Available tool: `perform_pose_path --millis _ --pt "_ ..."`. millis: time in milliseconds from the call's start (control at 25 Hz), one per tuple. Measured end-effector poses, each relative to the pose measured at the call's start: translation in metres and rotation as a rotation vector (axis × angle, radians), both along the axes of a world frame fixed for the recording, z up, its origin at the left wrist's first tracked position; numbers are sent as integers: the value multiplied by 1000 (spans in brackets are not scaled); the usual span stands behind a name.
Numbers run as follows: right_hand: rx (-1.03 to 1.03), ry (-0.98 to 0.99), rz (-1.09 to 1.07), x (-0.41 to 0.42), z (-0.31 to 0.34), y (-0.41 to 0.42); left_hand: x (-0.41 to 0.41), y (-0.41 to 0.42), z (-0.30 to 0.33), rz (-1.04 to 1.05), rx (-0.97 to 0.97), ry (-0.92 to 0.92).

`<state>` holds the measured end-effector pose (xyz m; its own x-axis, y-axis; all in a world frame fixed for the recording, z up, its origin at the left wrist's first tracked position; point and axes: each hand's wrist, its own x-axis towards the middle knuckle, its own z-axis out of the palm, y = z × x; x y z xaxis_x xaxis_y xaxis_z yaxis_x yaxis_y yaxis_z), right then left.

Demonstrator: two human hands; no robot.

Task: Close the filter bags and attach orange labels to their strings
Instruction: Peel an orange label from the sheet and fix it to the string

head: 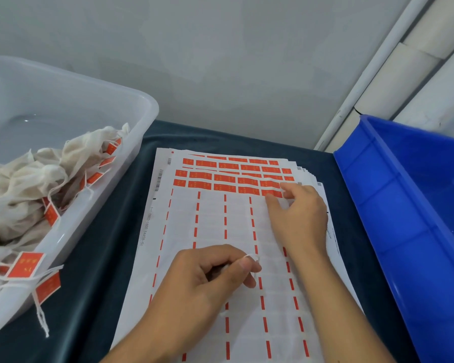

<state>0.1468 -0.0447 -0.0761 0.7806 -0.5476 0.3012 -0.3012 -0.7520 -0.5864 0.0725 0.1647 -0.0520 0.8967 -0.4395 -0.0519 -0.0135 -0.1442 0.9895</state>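
Head view: string point(250, 256) in left hand point(207, 279) (perhaps pinched).

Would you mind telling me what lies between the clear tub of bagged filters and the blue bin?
In the head view, the stack of label sheets on the dark cloth, with both hands over it, lies between clear tub and blue bin.

We record two bare forearms in view, no sleeves reaching the visible part. The left hand point(202, 281) and right hand point(299, 218) carry no gloves, rings, watch or bands. Fingernails are short and unpainted where we can see them.
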Motion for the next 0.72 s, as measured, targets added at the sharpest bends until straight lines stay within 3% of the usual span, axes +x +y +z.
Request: perform_pose_path --millis 240,720 --pt "-77 64 41 -9 -1 2 2 -1 7 -4 29 50" --pt "255 -19 -4 -8 5 4 6 -4 7 -49 124 49"
